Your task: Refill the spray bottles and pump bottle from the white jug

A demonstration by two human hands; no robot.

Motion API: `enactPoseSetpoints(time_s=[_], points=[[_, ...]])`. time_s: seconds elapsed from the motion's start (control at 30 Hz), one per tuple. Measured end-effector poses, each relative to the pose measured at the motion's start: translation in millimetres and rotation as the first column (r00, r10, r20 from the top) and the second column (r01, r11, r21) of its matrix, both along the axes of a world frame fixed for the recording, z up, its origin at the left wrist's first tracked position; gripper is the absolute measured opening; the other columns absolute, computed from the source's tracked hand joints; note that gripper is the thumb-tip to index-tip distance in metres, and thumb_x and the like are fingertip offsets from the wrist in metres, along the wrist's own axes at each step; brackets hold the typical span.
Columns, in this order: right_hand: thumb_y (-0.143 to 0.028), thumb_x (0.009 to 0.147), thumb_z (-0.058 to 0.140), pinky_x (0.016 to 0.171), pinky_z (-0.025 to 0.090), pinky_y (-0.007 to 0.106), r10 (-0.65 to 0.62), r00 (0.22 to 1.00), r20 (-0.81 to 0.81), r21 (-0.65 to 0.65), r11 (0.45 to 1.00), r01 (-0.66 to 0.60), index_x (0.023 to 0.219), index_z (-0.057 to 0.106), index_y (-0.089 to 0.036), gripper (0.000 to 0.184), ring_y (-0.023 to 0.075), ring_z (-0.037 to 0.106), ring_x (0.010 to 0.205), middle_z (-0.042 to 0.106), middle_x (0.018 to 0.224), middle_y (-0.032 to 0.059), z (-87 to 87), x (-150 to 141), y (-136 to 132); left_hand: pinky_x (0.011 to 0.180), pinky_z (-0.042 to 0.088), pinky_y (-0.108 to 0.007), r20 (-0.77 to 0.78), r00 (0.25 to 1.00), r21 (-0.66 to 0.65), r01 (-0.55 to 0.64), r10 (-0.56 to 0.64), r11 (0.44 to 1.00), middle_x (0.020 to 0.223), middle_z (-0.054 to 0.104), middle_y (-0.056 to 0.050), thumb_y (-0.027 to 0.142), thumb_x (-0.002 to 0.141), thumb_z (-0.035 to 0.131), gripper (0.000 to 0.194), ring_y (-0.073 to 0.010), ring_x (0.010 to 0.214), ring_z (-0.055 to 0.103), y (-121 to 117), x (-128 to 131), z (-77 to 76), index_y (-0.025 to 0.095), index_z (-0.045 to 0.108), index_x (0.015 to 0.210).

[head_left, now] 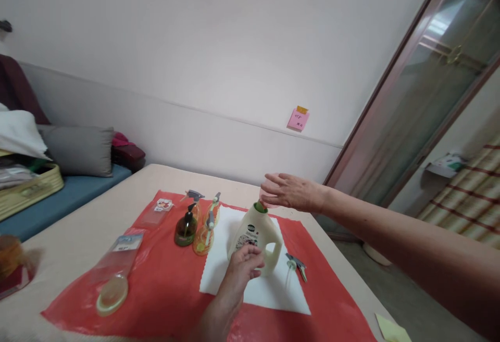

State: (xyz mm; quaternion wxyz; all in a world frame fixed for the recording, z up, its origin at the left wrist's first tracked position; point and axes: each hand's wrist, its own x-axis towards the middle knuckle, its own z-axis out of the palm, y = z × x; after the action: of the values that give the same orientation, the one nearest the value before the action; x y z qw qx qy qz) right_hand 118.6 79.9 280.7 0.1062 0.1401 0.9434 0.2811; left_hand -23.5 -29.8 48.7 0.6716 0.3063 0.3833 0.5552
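Note:
A cream jug [244, 230] with a green neck, a dark logo and a side handle stands upright on a white cloth [269, 295]. Over its mouth, my right hand [291, 191] has its fingers around a pink translucent piece [269, 196]; its exact kind is mostly hidden by the hand. Low in front of the jug is my left hand [245, 266], fingers loosely bent and apart, holding nothing I can see. Whether it touches the jug I cannot tell. Right of the jug lies a grey-and-green spray trigger head [297, 266] with a clear tube.
Left of the cloth stand a dark green pump bottle [185, 231] and several orange spray bottles [203, 240]. A round yellowish lid [112, 295] and clear packaging [124, 251] lie on the red sheet [164, 290]. A pink note [298, 119] hangs on the wall.

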Motion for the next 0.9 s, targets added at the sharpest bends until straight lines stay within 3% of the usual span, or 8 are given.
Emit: enactPoseSetpoints(time_s=[0.17, 0.33, 0.47, 0.6, 0.67, 0.77, 0.83, 0.9], points=[[-0.006, 0.083, 0.059, 0.099, 0.041, 0.044, -0.021, 0.995, -0.099, 0.046, 0.999, 0.025, 0.135, 0.052, -0.037, 0.061, 0.0327, 0.043, 0.137, 0.058, 0.139, 0.0050, -15.8, 18.9, -13.0, 0.078, 0.044, -0.031, -0.017, 1.000, -0.012, 0.009, -0.009, 1.000, 0.091, 0.066, -0.006, 0.051, 0.054, 0.086, 0.052, -0.0201, 0.087, 0.063, -0.9, 0.3, -0.3, 0.017, 0.066, 0.088], [-0.011, 0.082, 0.060, 0.094, 0.045, 0.049, -0.313, 0.901, -0.301, 0.084, 0.932, 0.353, 0.139, 0.048, -0.026, 0.061, 0.0374, 0.054, 0.121, 0.057, 0.139, 0.0150, -56.1, 41.0, -33.3, 0.079, 0.044, -0.031, -0.040, 0.999, -0.018, 0.007, -0.007, 1.000, 0.089, 0.066, -0.004, 0.052, 0.054, 0.086, 0.051, -0.0196, 0.088, 0.063, -1.1, 0.8, -1.3, 0.018, 0.067, 0.088], [-0.032, 0.079, 0.069, 0.094, 0.050, 0.054, -0.577, 0.561, -0.594, -0.253, 0.796, 0.550, 0.139, 0.047, -0.026, 0.064, 0.0380, 0.059, 0.116, 0.059, 0.135, 0.0154, -111.1, 61.1, -52.2, 0.081, 0.044, -0.031, -0.067, 0.998, -0.029, 0.016, -0.017, 0.999, 0.089, 0.067, -0.004, 0.054, 0.054, 0.086, 0.053, -0.0208, 0.091, 0.063, 0.7, 3.6, -5.7, 0.019, 0.066, 0.088], [-0.051, 0.082, 0.066, 0.093, 0.056, 0.053, -0.689, 0.053, -0.723, -0.664, 0.714, 0.222, 0.146, 0.039, -0.032, 0.072, 0.0341, 0.061, 0.117, 0.058, 0.136, 0.0128, -205.3, 61.9, -85.7, 0.082, 0.045, -0.032, -0.097, 0.994, -0.047, 0.037, -0.042, 0.998, 0.099, 0.068, -0.007, 0.059, 0.053, 0.087, 0.064, -0.0235, 0.098, 0.064, 2.6, 15.6, -12.7, 0.020, 0.065, 0.099], [-0.055, 0.083, 0.065, 0.087, 0.060, 0.052, -0.763, -0.078, -0.642, -0.767, 0.640, 0.047, 0.151, 0.031, -0.037, 0.078, 0.0335, 0.064, 0.115, 0.057, 0.139, 0.0117, -250.2, 50.0, -109.5, 0.083, 0.048, -0.034, -0.046, 0.996, -0.013, 0.070, -0.071, 0.997, 0.113, 0.068, -0.009, 0.058, 0.051, 0.089, 0.083, -0.0253, 0.101, 0.064, 3.3, 22.7, -15.7, 0.024, 0.060, 0.120], [-0.058, 0.088, 0.059, 0.096, 0.057, 0.051, -0.813, -0.084, -0.577, -0.801, 0.583, -0.135, 0.156, 0.026, -0.042, 0.077, 0.0322, 0.057, 0.130, 0.050, 0.150, 0.0069, -279.3, 33.5, -135.2, 0.078, 0.052, -0.035, 0.014, 0.996, 0.023, 0.086, -0.086, 0.996, 0.118, 0.066, -0.011, 0.051, 0.046, 0.093, 0.111, -0.0262, 0.094, 0.066, 6.2, 26.3, -19.0, 0.026, 0.042, 0.141], [-0.059, 0.094, 0.048, 0.102, 0.053, 0.049, -0.862, -0.004, -0.506, -0.848, 0.498, -0.182, 0.153, 0.037, -0.038, 0.064, 0.0303, 0.057, 0.131, 0.055, 0.148, 0.0053, -271.3, 36.4, -133.0, 0.074, 0.053, -0.034, -0.019, 0.998, 0.001, 0.060, -0.060, 0.998, 0.110, 0.068, -0.010, 0.048, 0.044, 0.094, 0.113, -0.0252, 0.088, 0.066, 10.3, 23.3, -21.4, 0.023, 0.041, 0.141], [-0.055, 0.101, 0.033, 0.101, 0.053, 0.046, -0.912, 0.058, -0.406, -0.914, 0.406, -0.014, 0.140, 0.057, -0.029, 0.053, 0.0282, 0.062, 0.125, 0.066, 0.135, 0.0070, -254.1, 53.5, -113.5, 0.071, 0.053, -0.035, -0.057, 0.996, -0.007, 0.068, -0.068, 0.998, 0.103, 0.068, -0.009, 0.047, 0.044, 0.093, 0.107, -0.0253, 0.086, 0.066, 14.6, 19.2, -24.8, 0.021, 0.045, 0.136]])
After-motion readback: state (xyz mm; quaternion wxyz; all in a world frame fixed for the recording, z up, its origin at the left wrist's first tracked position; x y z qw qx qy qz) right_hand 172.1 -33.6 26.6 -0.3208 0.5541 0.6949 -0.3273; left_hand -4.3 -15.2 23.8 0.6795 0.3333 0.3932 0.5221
